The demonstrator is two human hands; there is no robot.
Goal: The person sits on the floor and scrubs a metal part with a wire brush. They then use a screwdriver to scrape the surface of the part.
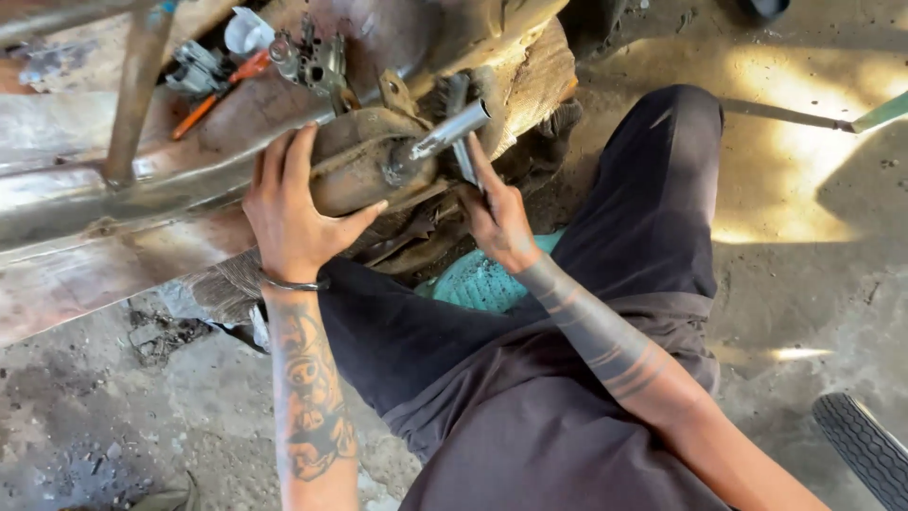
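Hands: two, both tattooed forearms.
Left hand [295, 210]: wrapped around one rusty metal housing [364, 166] on the frame.
Right hand [498, 220]: closed on one socket wrench [454, 128] seated at the housing.
Tyre [865, 445]: one, lower right.

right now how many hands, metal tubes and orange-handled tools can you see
hands: 2, left hand on the rusty metal part, right hand by the silver tube
silver tube: 1
orange-handled tool: 1
total: 4

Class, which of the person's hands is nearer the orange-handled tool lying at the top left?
Left. The left hand rests on the rusty housing just below the orange-handled tool; the right hand is farther right, by the shiny tube.
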